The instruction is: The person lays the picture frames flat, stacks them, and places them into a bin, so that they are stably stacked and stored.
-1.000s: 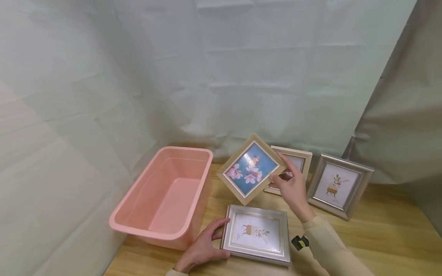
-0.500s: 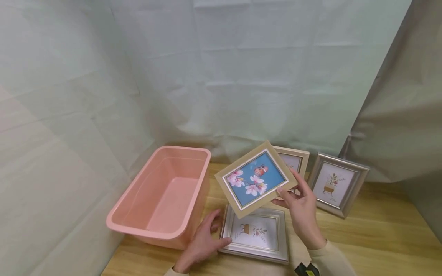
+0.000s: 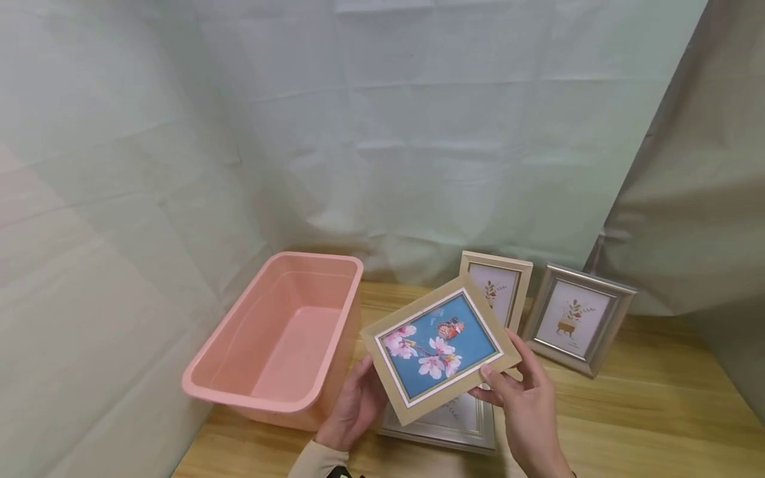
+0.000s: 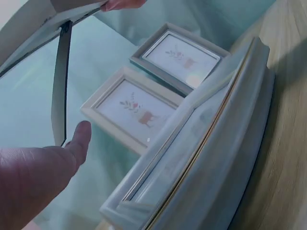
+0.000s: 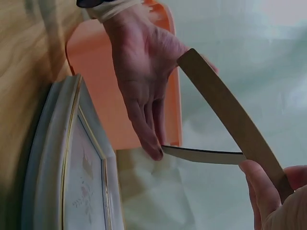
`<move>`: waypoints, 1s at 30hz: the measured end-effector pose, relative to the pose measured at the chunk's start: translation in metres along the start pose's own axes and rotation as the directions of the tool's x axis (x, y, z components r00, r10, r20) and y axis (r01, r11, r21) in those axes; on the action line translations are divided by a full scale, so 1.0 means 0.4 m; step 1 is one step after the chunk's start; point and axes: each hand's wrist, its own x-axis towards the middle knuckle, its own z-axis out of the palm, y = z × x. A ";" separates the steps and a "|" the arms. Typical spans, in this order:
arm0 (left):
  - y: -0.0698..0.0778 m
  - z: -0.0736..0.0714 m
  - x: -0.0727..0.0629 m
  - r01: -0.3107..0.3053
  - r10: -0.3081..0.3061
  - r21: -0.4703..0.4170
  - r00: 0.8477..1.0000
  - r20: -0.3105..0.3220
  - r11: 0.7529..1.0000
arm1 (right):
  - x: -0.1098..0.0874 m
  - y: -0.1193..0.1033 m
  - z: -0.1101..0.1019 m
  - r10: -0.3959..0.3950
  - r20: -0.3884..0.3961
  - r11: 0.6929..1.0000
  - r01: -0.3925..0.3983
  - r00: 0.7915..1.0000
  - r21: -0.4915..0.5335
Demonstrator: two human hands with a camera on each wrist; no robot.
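Observation:
A tan picture frame [image 3: 442,348] with a butterfly-and-blossom picture is held tilted above the table by my right hand [image 3: 528,398], thumb on its front and fingers behind its right corner. From its back juts a support leg [image 5: 206,155]. My left hand [image 3: 355,405] is at the frame's left side, partly hidden by it in the head view. In the right wrist view the left fingers [image 5: 144,110] are extended, a fingertip at the leg's free end; whether it presses there I cannot tell. Below lie stacked silver frames [image 3: 430,435], partly covered.
A pink plastic tub [image 3: 299,352] stands on the wooden table [image 3: 663,398] at the left. A cream frame [image 3: 499,282] and a silver frame [image 3: 580,318] stand upright at the back right. Pale cloth [image 3: 418,133] hangs behind.
My right hand has brought the butterfly frame down and nearer, turning it flatter over the stack. My left hand has let go of the silver stack and risen to the held frame's side.

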 end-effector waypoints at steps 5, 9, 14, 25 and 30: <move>-0.003 0.007 0.002 0.022 -0.023 -0.023 1.000 -0.009 0.999 | -0.019 0.010 -0.009 -0.006 -0.035 1.000 0.007 0.999 0.020; -0.003 0.014 0.012 -0.007 0.007 0.007 1.000 -0.012 1.000 | -0.023 0.015 -0.020 -0.035 -0.051 0.999 0.037 0.998 0.036; -0.005 0.017 0.027 -0.032 0.033 0.014 0.998 -0.062 0.999 | -0.023 0.021 -0.028 -0.042 -0.067 0.998 0.045 0.997 0.049; -0.013 0.031 0.033 -0.082 0.095 0.076 0.980 -0.173 0.994 | -0.020 0.040 -0.044 0.017 -0.134 0.999 -0.013 0.991 0.032; -0.008 0.029 0.039 -0.071 0.096 0.116 0.970 -0.222 0.991 | -0.017 0.048 -0.040 0.029 -0.158 0.999 -0.026 0.987 0.025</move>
